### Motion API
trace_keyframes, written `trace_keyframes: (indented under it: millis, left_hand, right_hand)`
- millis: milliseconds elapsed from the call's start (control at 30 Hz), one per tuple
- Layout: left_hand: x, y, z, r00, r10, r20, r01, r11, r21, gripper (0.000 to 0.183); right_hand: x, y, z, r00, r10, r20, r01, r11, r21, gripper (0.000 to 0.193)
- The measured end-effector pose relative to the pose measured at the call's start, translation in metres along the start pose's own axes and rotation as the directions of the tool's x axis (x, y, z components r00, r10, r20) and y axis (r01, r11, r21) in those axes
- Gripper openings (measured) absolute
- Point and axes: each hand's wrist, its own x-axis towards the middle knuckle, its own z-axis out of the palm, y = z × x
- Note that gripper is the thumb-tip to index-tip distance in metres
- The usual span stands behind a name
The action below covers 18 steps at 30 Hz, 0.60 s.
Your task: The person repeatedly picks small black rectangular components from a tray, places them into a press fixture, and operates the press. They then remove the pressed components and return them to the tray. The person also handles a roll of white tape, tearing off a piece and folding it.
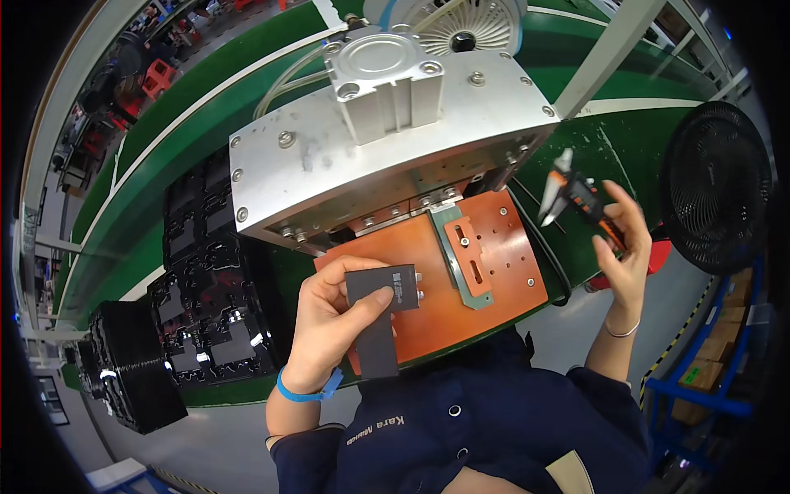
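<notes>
Between the thumb and fingers of my left hand [333, 309] is a dark grey L-shaped battery pack [377, 336], with small metal tabs sticking out on its right side. It is held above the left part of an orange fixture plate [432, 325], in front of a silver metal press [387, 132]. On the right, my right hand [629, 251] is closed around the lower end of a black and orange digital caliper [583, 202]. The caliper's silver jaws point up and to the left, apart from the battery pack.
Black plastic trays [216, 280] are stacked left of the press, on the green bench. A black round fan [716, 188] stands at the far right, and a white fan [461, 33] behind the press. Cardboard boxes [709, 362] sit on a blue rack at lower right.
</notes>
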Motion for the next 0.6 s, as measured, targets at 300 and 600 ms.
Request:
trace_keyframes:
  millis: [300,600]
  left_hand:
    - [-0.004,-0.003,0.001,0.997,-0.069,-0.014,0.069,0.997,-0.024,0.022]
    - [-0.004,-0.003,0.000,0.998,-0.059,-0.003,0.058,0.997,-0.046,0.022]
  right_hand:
    - [0.024,-0.045,0.078,0.890,-0.411,0.196,0.439,0.889,-0.130,0.050]
    - [0.024,-0.047,0.083,0.874,-0.447,0.192,0.475,0.868,-0.145,0.050]
